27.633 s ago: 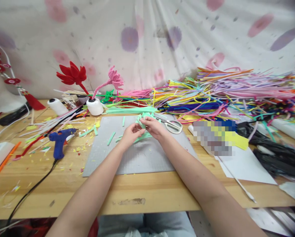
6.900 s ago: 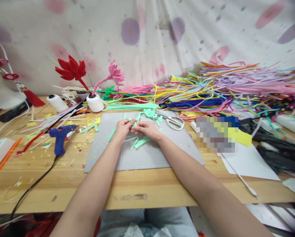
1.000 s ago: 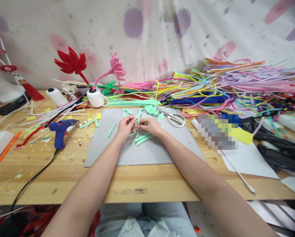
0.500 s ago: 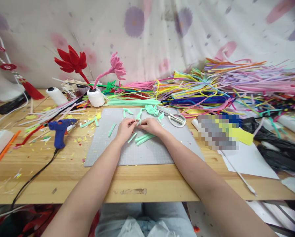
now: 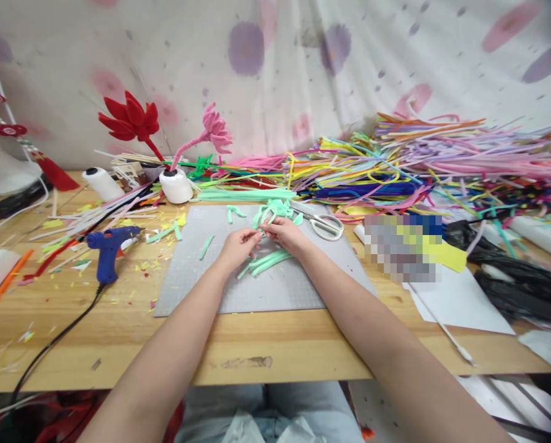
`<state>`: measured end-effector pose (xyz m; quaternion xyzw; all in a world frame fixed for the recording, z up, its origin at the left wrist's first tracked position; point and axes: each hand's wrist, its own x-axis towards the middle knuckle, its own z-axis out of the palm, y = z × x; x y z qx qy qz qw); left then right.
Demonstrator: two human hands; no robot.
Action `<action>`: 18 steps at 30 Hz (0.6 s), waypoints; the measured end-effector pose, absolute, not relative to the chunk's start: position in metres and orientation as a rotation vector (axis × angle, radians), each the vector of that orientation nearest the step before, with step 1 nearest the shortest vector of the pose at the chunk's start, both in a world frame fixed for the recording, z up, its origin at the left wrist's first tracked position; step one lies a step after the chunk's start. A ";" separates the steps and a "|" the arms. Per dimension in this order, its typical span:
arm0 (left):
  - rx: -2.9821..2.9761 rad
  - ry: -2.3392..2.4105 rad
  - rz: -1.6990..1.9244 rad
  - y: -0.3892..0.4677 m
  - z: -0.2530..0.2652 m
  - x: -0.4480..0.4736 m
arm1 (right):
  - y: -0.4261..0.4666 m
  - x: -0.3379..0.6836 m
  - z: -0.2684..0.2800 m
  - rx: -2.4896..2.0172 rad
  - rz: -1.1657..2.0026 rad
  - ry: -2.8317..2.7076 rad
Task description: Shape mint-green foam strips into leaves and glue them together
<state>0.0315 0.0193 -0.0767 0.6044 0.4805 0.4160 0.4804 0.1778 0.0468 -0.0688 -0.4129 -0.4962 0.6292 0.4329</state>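
Observation:
Over the grey cutting mat, my left hand and my right hand meet with fingers pinched together. Between their fingertips is a mint-green pipe cleaner, bent into a loop; its lower end is hidden by the fingers. Just behind lies a clump of shaped mint-green pieces, partly overlapped by the held one. Below my hands rest several cut mint-green strips. One short strip lies to the left, and a bent piece sits near the mat's back edge. Scissors lie right of my right hand.
A blue glue gun stands on the left with its cord trailing forward. Red and pink flowers stand in a white spool. Heaps of coloured pipe cleaners line the back. White paper and a cable lie right.
The mint-green piece at my fingertips has turned from standing upright to a loop leaning right, over the clump. My right fingers have lifted slightly, and the view has shifted a little.

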 end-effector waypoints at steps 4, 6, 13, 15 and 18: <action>1.317 1.145 1.038 0.019 -0.071 0.034 | 0.045 0.176 -0.068 -1.001 1.643 -1.222; 1.272 1.131 1.056 0.019 -0.069 0.033 | 0.044 0.174 -0.068 -0.986 1.668 -1.224; 1.165 1.073 0.971 0.018 -0.066 0.028 | 0.041 0.178 -0.061 -0.868 1.758 -1.224; 1.142 1.068 0.932 0.017 -0.064 0.028 | 0.042 0.182 -0.059 -0.811 1.790 -1.247; 1.141 1.085 0.880 0.015 -0.060 0.029 | 0.041 0.185 -0.056 -0.782 1.781 -1.317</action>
